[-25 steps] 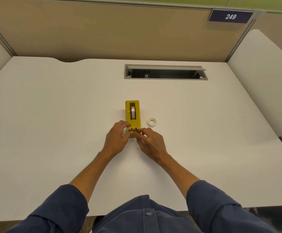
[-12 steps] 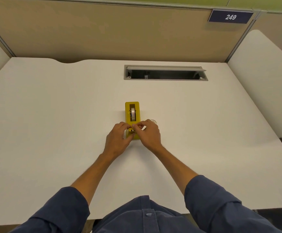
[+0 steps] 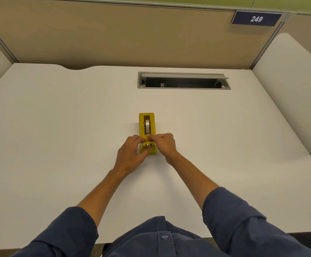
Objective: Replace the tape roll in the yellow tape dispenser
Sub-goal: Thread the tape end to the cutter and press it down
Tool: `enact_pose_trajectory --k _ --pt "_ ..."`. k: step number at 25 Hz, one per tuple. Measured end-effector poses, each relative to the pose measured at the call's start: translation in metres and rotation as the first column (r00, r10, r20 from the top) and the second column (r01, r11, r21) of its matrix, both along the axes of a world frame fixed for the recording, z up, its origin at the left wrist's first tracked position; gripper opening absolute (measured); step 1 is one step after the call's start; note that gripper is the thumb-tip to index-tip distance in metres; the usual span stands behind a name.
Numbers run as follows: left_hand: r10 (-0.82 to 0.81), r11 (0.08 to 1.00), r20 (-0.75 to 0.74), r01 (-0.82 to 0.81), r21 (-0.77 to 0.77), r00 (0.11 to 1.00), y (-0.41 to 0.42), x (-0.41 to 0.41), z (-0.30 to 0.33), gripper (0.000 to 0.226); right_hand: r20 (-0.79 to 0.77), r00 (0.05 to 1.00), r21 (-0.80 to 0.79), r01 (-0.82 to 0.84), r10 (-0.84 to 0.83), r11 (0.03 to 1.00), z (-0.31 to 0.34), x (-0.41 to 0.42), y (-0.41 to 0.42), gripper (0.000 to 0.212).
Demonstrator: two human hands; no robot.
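The yellow tape dispenser [image 3: 147,134] lies lengthwise in the middle of the white desk [image 3: 58,127], with a tape roll [image 3: 147,124] standing in its slot. My left hand [image 3: 131,154] grips the dispenser's near end from the left, thumb by the cutter. My right hand [image 3: 165,144] reaches in from the right. Its thumb and forefinger are pinched on top of the dispenser just in front of the roll, seemingly on the tape end; the strip is too thin to make out. The loose white roll beside the dispenser is almost wholly hidden behind my right hand.
A grey open cable hatch [image 3: 184,81] is sunk into the desk behind the dispenser. Tan partition walls [image 3: 114,34] close off the back and sides, with a "249" sign [image 3: 256,18] at the upper right. A white side panel [image 3: 290,89] stands at the right.
My right hand has moved from the dispenser's near cutter end up towards the roll and now covers the loose white roll. My left hand has stayed on the near end.
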State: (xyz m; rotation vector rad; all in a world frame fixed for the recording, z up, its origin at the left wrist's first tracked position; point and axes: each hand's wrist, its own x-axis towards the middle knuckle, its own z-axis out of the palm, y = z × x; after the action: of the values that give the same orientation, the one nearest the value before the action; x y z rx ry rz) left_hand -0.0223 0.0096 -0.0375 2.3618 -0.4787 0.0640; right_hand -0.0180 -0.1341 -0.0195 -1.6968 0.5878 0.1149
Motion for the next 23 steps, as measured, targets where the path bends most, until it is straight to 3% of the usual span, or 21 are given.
enact_pose_trajectory --k 18,23 --pt "-0.021 0.999 -0.027 0.022 0.039 0.999 0.001 0.003 0.000 0.038 -0.061 0.996 0.011 -0.069 0.069 0.998 -0.002 0.008 -0.012 0.018" --pt "-0.025 0.999 -0.046 0.027 0.042 0.999 0.002 0.004 0.000 0.038 -0.034 0.995 0.046 -0.093 0.095 0.995 -0.003 0.001 -0.012 0.030"
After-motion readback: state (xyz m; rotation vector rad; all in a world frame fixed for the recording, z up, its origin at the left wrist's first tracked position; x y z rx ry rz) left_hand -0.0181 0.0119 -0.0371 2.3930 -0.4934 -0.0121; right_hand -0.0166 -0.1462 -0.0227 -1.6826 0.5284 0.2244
